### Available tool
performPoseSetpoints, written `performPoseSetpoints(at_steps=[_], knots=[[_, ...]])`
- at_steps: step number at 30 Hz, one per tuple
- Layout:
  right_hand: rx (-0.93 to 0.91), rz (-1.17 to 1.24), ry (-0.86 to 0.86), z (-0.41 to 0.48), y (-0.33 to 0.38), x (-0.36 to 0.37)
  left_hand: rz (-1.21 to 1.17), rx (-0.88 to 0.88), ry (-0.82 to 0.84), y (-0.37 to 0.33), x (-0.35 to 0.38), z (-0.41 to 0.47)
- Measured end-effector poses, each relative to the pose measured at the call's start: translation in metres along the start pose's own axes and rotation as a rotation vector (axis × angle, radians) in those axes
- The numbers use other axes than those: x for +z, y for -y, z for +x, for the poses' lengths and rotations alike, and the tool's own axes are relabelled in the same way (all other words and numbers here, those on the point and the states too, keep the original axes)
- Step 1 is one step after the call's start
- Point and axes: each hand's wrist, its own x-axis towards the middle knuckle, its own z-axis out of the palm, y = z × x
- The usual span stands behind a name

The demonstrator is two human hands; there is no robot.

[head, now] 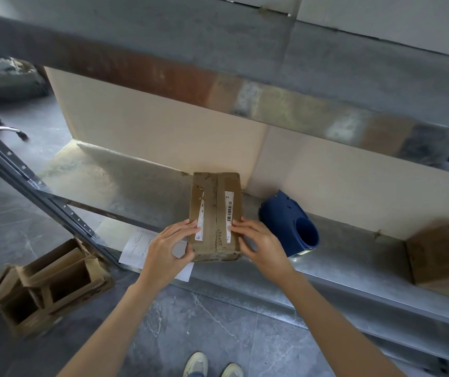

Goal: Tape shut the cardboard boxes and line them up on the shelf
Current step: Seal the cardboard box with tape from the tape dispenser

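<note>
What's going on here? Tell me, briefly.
A person grips a cardboard box on the metal shelf, left hand and right hand at its near corners. A blue plastic tool lies on the shelf to its right, unheld. A second box sits further right; open boxes wait on the floor.

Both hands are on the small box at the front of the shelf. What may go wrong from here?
The box sits at the front edge of the shelf; if the left hand and right hand release carelessly, it may tip off.
The blue tape dispenser lies close on its right; a sideways push could knock it.
The loose sheet of paper by the left hand might be swept to the floor.
</note>
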Motion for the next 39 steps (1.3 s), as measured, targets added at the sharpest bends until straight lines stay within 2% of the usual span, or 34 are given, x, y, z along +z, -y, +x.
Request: performPoseSetpoints(at_steps=[7,12,17,23,39], knots=[[0.031,-0.036,-0.089,0.004,0.009,0.004,-0.01,-0.021,0.011,0.003,0.001,0.002],[-0.003,-0.154,0.013,0.0,0.009,0.004,0.021,0.041,0.114,0.007,-0.004,0.0],[-0.035,-0.234,-0.052,-0.001,0.008,0.01,0.058,0.054,0.063,0.006,0.001,-0.001],[-0.042,-0.283,-0.017,0.0,0.013,0.008,0.064,0.01,0.039,0.001,0.004,-0.004],[0.069,-0.184,-0.162,0.002,0.023,0.023,0.048,-0.041,-0.039,-0.009,0.011,-0.004]])
